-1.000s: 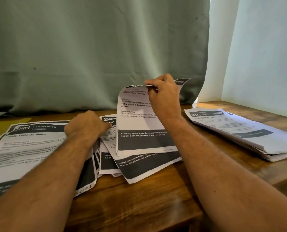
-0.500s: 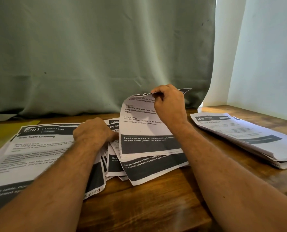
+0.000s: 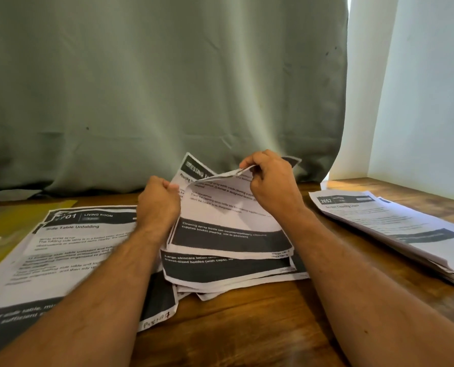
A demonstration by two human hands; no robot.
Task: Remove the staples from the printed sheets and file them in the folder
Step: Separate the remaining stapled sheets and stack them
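A loose pile of printed sheets [image 3: 228, 271] lies in the middle of the wooden table [image 3: 247, 327]. My right hand [image 3: 271, 181] pinches the far top edge of the uppermost sheet [image 3: 226, 207] and holds it curled up off the pile. My left hand [image 3: 158, 203] grips the left edge of the lifted sheets, fingers curled. Behind the raised sheet another page's black header [image 3: 194, 169] shows. No staple is visible. A yellow folder [image 3: 6, 229] lies at the far left, partly under papers.
A large sheet headed "Living Room" [image 3: 69, 250] covers the left of the table under my left forearm. A thick stack of printed sheets [image 3: 395, 231] lies at the right. A green curtain [image 3: 167, 88] hangs close behind the table; a pale wall stands on the right.
My left hand rose from pressing the pile and took hold of the sheets' left edge. My right hand pulled the top sheet further up, uncovering the page behind.
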